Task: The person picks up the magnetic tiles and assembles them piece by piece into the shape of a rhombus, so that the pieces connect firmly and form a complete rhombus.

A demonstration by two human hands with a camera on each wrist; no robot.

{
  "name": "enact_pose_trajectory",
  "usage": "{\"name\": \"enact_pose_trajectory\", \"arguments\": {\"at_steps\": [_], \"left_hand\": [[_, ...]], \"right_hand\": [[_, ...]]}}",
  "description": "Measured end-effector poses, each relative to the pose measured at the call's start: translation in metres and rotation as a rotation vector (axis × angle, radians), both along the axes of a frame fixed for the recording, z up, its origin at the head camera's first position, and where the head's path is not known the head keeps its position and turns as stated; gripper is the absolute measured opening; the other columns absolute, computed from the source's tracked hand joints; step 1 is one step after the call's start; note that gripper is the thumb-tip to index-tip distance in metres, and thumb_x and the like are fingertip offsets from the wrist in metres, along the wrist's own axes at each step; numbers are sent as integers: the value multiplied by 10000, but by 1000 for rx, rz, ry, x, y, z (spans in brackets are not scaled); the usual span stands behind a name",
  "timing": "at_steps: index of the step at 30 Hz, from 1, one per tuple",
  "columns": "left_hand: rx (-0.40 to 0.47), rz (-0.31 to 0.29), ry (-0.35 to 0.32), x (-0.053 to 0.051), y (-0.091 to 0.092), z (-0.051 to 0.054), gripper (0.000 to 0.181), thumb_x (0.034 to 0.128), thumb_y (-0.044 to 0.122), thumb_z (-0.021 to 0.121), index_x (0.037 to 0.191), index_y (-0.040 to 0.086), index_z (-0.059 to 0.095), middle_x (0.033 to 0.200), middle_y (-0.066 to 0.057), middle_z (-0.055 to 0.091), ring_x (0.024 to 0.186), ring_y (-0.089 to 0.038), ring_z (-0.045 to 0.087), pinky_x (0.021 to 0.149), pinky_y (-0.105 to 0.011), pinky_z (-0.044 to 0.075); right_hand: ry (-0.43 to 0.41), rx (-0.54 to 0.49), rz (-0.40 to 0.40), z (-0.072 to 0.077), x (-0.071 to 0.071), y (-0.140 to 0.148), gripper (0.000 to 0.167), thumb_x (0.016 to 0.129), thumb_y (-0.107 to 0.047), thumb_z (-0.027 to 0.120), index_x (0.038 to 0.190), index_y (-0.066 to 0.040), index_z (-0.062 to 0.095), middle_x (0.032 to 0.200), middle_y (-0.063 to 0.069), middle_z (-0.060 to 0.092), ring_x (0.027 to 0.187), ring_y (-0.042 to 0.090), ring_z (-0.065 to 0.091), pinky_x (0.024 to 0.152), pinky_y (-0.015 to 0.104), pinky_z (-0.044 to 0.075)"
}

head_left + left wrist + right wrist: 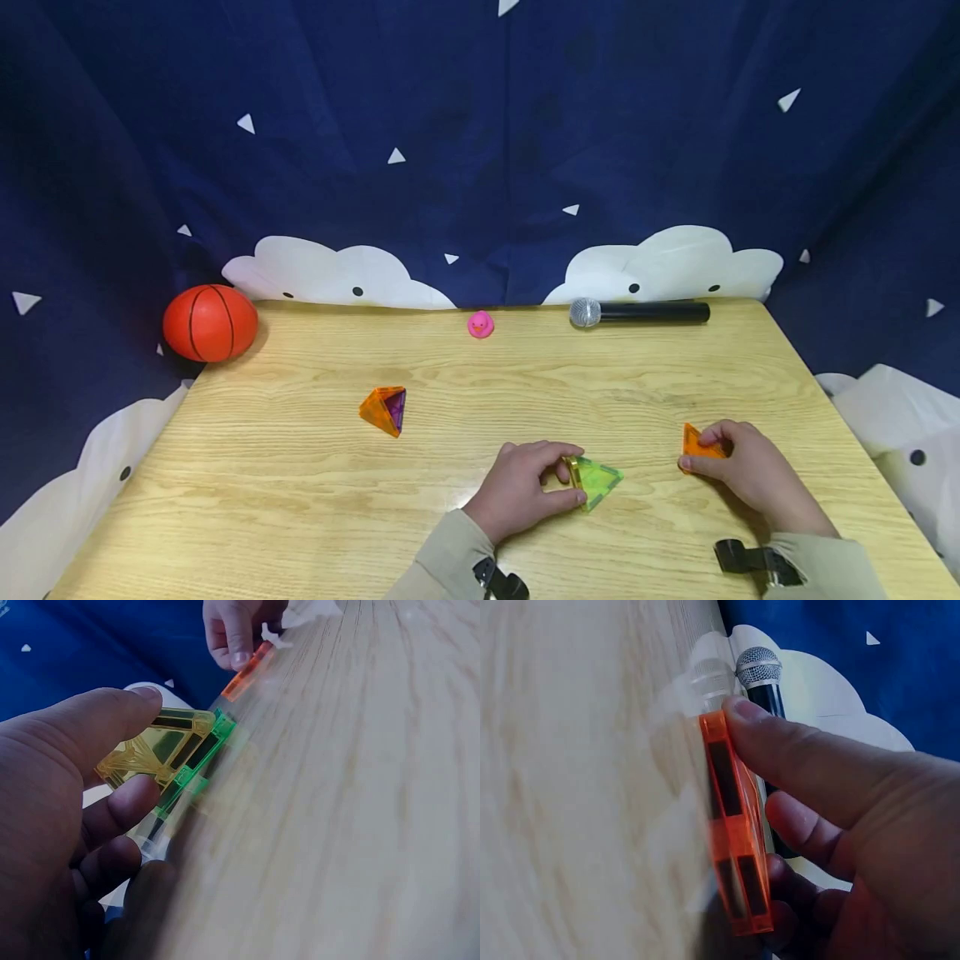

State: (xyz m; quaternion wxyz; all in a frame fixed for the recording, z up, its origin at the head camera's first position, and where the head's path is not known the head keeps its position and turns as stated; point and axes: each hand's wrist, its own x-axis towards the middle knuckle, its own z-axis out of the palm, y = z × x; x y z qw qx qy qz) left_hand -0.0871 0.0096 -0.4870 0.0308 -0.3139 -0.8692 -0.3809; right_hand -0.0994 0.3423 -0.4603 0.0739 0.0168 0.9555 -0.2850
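My left hand [521, 490] pinches a yellow translucent magnetic tile [182, 720] between thumb and fingers. The tile stands tilted up along one edge of a green triangular magnetic tile [600, 478], which lies on the table. To the right, my right hand [757, 475] grips an orange triangular magnetic tile [701, 450] by its edges, down at the tabletop. Dark magnet strips show along the orange tile's rim in the right wrist view. A gap of bare wood separates the orange tile from the green one.
An orange and purple pyramid of magnetic tiles [382, 410] sits left of centre on the wooden table [300, 517]. Along the back are a red ball [211, 323], a pink rubber duck [481, 324] and a microphone [652, 312]. A dark blue curtain [480, 108] hangs behind.
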Motion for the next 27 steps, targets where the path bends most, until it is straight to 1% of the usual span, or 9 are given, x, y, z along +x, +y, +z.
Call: {"name": "enact_pose_trajectory", "arguments": {"at_steps": [3, 6, 8, 10, 13, 16, 18, 22, 27], "left_hand": [[-6, 5, -1, 1, -1, 0, 481, 832, 396, 804, 1258, 217, 670, 860, 206, 634, 676, 55, 479, 741, -212, 303], [-8, 7, -8, 1, -1, -1, 478, 835, 397, 801, 1259, 221, 669, 860, 215, 628, 680, 61, 476, 744, -211, 304], [-6, 6, -10, 1, -1, -1, 474, 839, 398, 799, 1260, 226, 667, 861, 222, 626, 679, 63, 473, 745, -213, 303], [-3, 2, -11, 0, -1, -1, 474, 842, 400, 797, 1263, 229, 666, 862, 226, 627, 677, 64, 473, 743, -216, 299], [-6, -1, -5, -1, -1, -1, 478, 840, 405, 799, 1265, 233, 666, 860, 228, 631, 676, 66, 473, 741, -218, 295], [-9, 3, 4, -2, 0, 0, 476, 835, 404, 803, 1259, 236, 668, 854, 231, 627, 671, 70, 468, 735, -219, 292], [-11, 8, 10, -2, -1, 0, 468, 835, 403, 802, 1253, 239, 670, 849, 236, 623, 666, 74, 461, 733, -220, 292], [-4, 4, -6, -2, 0, 0, 469, 837, 402, 800, 1256, 236, 668, 851, 232, 626, 665, 73, 460, 739, -219, 295], [-4, 3, -15, -1, 1, 0, 469, 839, 398, 800, 1257, 232, 668, 856, 222, 626, 669, 67, 465, 738, -219, 294]], "right_hand": [[2, -26, 2, 0, 2, -3, 670, 801, -443, 830, 1180, 49, 578, 1065, 196, 630, 930, 313, 570, 822, 472, 455], [10, 8, -22, 0, 4, -6, 778, 877, -504, 736, 1301, 112, 521, 1144, 292, 602, 991, 396, 574, 836, 550, 469], [11, 46, -57, 1, 6, -7, 852, 904, -580, 662, 1328, 140, 496, 1169, 338, 574, 1019, 446, 556, 845, 587, 461], [2, 90, -90, 1, 8, -8, 932, 894, -655, 615, 1334, 156, 482, 1151, 355, 562, 1003, 461, 552, 813, 593, 468], [-29, 112, -120, 2, 11, -10, 1024, 831, -724, 636, 1331, 153, 469, 1110, 347, 553, 948, 441, 560, 736, 562, 471], [-34, 125, -127, 4, 12, -14, 1035, 786, -737, 675, 1311, 136, 489, 1068, 315, 546, 878, 392, 564, 643, 486, 450], [-25, 124, -128, 5, 12, -17, 1013, 775, -721, 700, 1286, 133, 508, 1051, 305, 539, 853, 375, 560, 618, 448, 442], [-25, 125, -120, 6, 11, -18, 967, 758, -673, 752, 1236, 137, 527, 1035, 299, 538, 833, 352, 550, 619, 403, 453], [-47, 65, -58, 6, 11, -17, 906, 736, -590, 822, 1180, 132, 501, 993, 232, 556, 794, 283, 525, 643, 352, 433]]}}
